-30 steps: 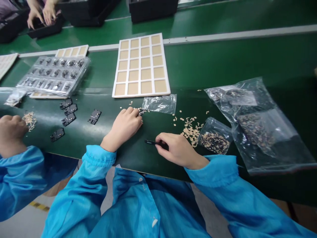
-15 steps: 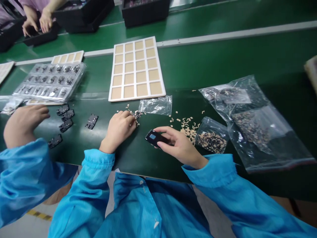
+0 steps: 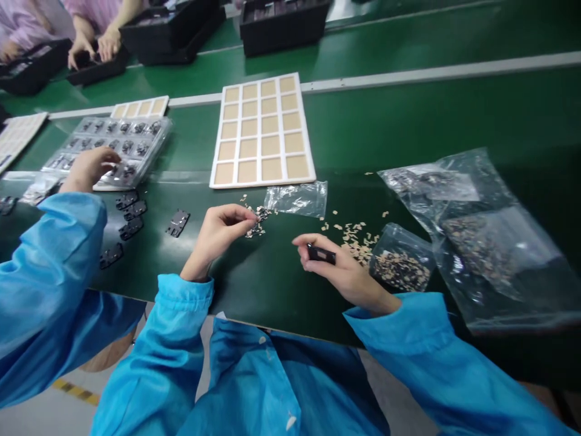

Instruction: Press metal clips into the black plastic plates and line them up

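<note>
The black part (image 3: 321, 254) is in the right hand (image 3: 341, 265), over the near side of the green table (image 3: 267, 284). Its long axis runs mostly left to right, one end toward the left hand (image 3: 218, 229) and the other toward the right palm, dipping a little that way. A small pale patch shows on its near side; fingers hide some of the rest.

The right hand is curled round the part, gripping it between thumb and fingers. The left hand's thumb and forefinger are close together at the edge of a pile of black and tan bits (image 3: 258, 221); whether they pinch one, I cannot tell.

Just beyond the right hand lie loose tan bits (image 3: 356, 241), then a small bag of bits (image 3: 402, 266) and, beside it, a large clear bag (image 3: 490, 242). A flat clear bag (image 3: 297, 199) lies between the pile and a white grid board (image 3: 263, 136). Left of the left hand is a black plate (image 3: 178, 223), with more beyond; there a co-worker's hand (image 3: 92, 165) reaches over a clear tray (image 3: 147, 158).
</note>
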### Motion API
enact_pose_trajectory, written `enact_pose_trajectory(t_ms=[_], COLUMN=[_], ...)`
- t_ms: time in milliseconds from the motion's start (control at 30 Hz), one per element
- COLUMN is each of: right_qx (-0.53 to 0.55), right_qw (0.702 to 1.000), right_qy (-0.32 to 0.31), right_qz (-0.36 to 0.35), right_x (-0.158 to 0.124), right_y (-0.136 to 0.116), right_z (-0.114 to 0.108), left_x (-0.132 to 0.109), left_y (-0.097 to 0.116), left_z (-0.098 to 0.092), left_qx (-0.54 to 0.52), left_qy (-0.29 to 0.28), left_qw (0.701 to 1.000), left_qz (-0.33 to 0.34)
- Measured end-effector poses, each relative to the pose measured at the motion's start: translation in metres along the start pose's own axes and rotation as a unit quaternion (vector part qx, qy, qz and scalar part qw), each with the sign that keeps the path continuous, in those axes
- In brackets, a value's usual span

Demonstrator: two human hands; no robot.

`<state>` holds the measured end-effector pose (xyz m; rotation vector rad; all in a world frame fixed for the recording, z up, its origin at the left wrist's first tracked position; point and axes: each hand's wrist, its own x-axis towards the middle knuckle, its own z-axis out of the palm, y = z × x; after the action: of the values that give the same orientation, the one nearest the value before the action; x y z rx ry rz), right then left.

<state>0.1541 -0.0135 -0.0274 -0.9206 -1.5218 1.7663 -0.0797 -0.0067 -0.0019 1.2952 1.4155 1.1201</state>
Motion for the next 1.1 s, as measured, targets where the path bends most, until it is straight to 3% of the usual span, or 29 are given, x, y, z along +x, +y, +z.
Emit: enact_pose_trajectory(t_ms=[100, 233, 333, 467, 633, 733, 867, 1000, 1100], right_qx=[-0.061, -0.053, -0.010, 0.044, 0.069, -0.013, -0.146, -0.221, -0.257], right_qw=[0.998, 0.996, 0.998, 0.995, 0.997, 0.998, 0.975, 0.952, 0.944], right_qy=[0.014, -0.003, -0.051, -0.069, -0.016, 0.061, 0.145, 0.151, 0.121], right_qz=[-0.012, -0.070, -0.025, 0.048, 0.039, -0.005, -0.084, -0.148, -0.166], right_x=[-0.001, -0.001, -0.001, -0.001, 0.000, 0.000, -0.003, -0.005, -0.006], right_y=[-0.009, -0.015, -0.014, -0.010, -0.006, -0.008, -0.010, -0.009, -0.009], right_z=[-0.002, -0.007, -0.009, -0.007, -0.004, -0.003, -0.002, -0.001, -0.002], left_x=[-0.008, -0.017, -0.019, -0.017, -0.017, -0.019, -0.018, -0.017, -0.018], left_y=[0.003, 0.004, 0.003, 0.002, 0.003, 0.006, 0.008, 0.009, 0.010], left_z=[0.021, 0.046, 0.052, 0.050, 0.047, 0.046, 0.047, 0.048, 0.047], left_qx=[-0.023, -0.077, -0.094, -0.066, -0.061, -0.068, -0.034, -0.023, 0.000], left_qy=[-0.088, -0.206, -0.238, -0.270, -0.250, -0.215, -0.191, -0.216, -0.205], left_qw=[0.994, 0.971, 0.963, 0.957, 0.963, 0.974, 0.978, 0.971, 0.977], left_qz=[0.067, 0.093, 0.087, 0.079, 0.077, 0.006, -0.083, -0.098, -0.062])
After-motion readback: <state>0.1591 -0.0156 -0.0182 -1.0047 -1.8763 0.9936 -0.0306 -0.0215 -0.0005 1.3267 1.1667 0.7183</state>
